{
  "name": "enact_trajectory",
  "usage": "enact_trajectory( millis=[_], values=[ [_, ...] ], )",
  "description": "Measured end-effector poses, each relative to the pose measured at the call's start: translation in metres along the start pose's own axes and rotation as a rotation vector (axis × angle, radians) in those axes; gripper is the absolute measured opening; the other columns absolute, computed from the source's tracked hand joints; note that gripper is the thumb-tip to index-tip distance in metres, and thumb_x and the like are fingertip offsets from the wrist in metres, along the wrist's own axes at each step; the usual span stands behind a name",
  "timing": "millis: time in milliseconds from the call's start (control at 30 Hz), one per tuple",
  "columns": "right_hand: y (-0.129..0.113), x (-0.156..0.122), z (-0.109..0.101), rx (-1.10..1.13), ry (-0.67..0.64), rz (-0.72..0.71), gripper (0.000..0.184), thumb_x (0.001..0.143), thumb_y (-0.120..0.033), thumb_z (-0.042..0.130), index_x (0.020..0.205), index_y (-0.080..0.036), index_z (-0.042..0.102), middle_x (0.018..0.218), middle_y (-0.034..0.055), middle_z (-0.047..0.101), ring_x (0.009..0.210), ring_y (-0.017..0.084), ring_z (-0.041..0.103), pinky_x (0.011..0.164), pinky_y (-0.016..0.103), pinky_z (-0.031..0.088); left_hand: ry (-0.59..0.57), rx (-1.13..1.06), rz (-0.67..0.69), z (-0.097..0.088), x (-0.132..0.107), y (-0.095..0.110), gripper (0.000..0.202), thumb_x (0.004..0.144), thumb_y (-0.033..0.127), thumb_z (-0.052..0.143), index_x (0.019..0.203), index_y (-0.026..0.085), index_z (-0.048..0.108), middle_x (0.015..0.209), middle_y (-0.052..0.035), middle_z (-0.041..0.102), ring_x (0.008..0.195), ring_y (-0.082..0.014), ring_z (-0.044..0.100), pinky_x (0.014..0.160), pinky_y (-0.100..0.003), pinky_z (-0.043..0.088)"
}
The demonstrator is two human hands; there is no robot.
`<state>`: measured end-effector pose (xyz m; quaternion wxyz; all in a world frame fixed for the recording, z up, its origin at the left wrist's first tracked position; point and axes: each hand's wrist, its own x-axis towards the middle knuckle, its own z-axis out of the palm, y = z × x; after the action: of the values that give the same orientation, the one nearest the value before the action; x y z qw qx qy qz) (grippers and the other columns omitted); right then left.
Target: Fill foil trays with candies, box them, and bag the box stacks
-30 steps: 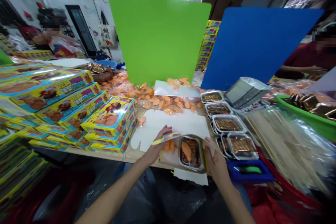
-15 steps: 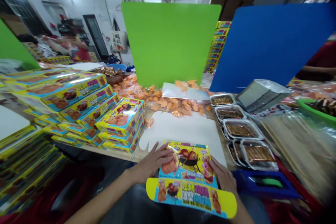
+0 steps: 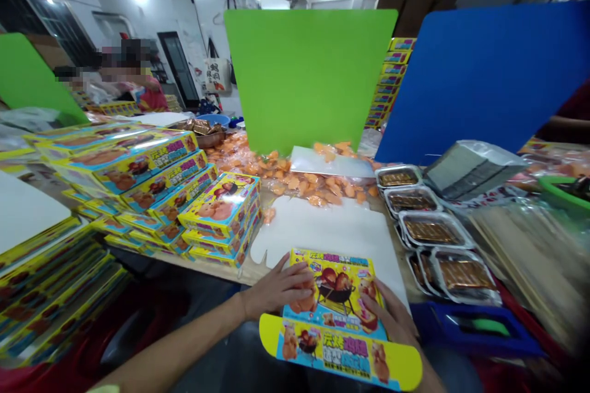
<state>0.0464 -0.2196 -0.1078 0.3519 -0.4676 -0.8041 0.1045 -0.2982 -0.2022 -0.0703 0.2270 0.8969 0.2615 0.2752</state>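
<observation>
Folded shut since a second before, the yellow box (image 3: 335, 291) lay at the tabletop's near edge, its front flap (image 3: 341, 350) hanging loose. Both the left hand (image 3: 276, 288) and the right hand (image 3: 389, 316) pressed flat on its lid, fingers spread, gripping nothing. Foil trays (image 3: 433, 230) sat just right of it.

Chinese chars on yellow box (image 3: 338, 301) flap & hanging bag (image 3: 217, 75); illegible.

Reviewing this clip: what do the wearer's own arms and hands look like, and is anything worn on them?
The left hand and right hand are bare, with no gloves; no rings, watch or bands show. The left forearm is uncovered up to what looks like a pale yellow-green sleeve edge at the bottom of the picture. Little of the right arm shows past the wrist, and that part is also uncovered.
</observation>
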Motion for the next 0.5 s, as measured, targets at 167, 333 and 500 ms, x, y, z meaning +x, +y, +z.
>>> enact_trajectory(
  millis=[167,333,500],
  values=[
    [0.007,0.009,-0.002,-0.08,0.02,-0.099,0.04,0.078,-0.05,0.054,0.115,-0.034,0.062,0.131,0.0057,0.053,0.121,0.031,0.047,0.093,0.048,0.044,-0.025,0.009,0.064,-0.003,0.002,-0.004,0.048,0.088,0.03,0.052,0.133,0.035,0.041,0.14,-0.0058,0.045,0.137,-0.0233,0.028,0.113,-0.053,0.003],
    [-0.012,0.051,-0.01,0.232,0.102,0.048,0.04,0.07,-0.063,0.054,0.085,-0.031,0.072,0.097,0.0059,0.071,0.102,0.03,0.06,0.094,0.051,0.043,0.215,-0.128,0.128,-0.017,0.018,0.011,0.065,0.07,0.035,0.069,0.129,0.028,0.042,0.128,-0.0128,0.055,0.126,-0.0306,0.044,0.109,-0.053,0.02],
    [-0.068,0.087,-0.024,0.745,0.179,0.436,0.027,0.073,-0.044,0.063,0.087,-0.022,0.065,0.108,0.0122,0.066,0.107,0.03,0.057,0.087,0.046,0.048,0.51,-0.405,-0.158,-0.01,0.028,0.021,0.058,0.068,0.031,0.067,0.121,0.021,0.045,0.118,-0.0126,0.055,0.112,-0.0292,0.053,0.095,-0.042,0.041]
  ],
)
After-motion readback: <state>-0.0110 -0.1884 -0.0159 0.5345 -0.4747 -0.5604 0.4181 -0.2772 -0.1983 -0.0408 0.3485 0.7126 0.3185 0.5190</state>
